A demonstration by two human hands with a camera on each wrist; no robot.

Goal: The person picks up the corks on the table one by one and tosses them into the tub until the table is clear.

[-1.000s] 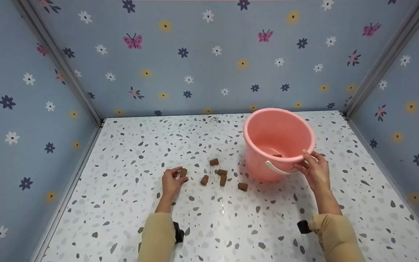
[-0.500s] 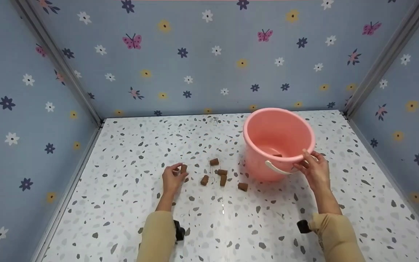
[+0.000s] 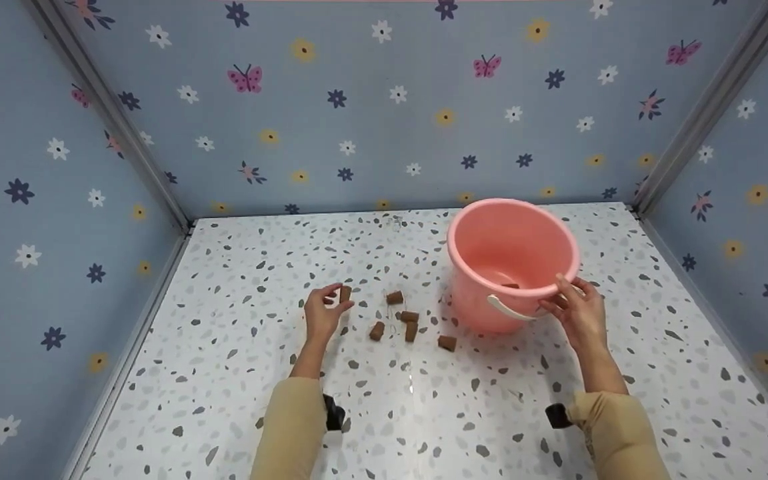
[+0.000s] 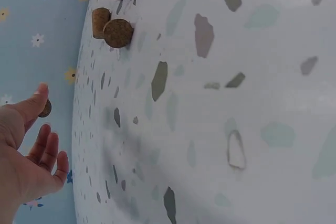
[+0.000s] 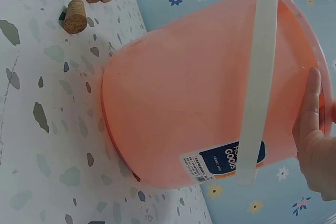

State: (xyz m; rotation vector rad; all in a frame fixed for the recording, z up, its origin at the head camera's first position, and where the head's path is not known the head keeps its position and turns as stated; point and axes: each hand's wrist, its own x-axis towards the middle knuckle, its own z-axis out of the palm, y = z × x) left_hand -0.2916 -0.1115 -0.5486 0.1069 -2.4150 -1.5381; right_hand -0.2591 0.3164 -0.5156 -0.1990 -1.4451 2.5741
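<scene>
A brown cork (image 3: 345, 293) is pinched between the thumb and fingers of my left hand (image 3: 321, 316), raised off the table in the left wrist view. Several more corks (image 3: 409, 317) lie scattered between that hand and a pink bucket (image 3: 484, 312). My right hand (image 3: 581, 319) grips the bucket's near right rim, thumb on top. One cork (image 3: 510, 285) shows inside the bucket, partly hidden by the rim. In the right wrist view, the white handle (image 5: 258, 87) hangs down across the bucket's side, over a label (image 5: 223, 160).
The white speckled tabletop (image 3: 237, 280) bears the corks and the bucket. Blue walls with flowers and butterflies (image 3: 384, 100) close off the back and both sides. A lone cork (image 3: 447, 343) lies just in front of the bucket.
My left hand has lifted the pinched cork off the table and moved slightly forward and to the right. The right hand and bucket have stayed put.
</scene>
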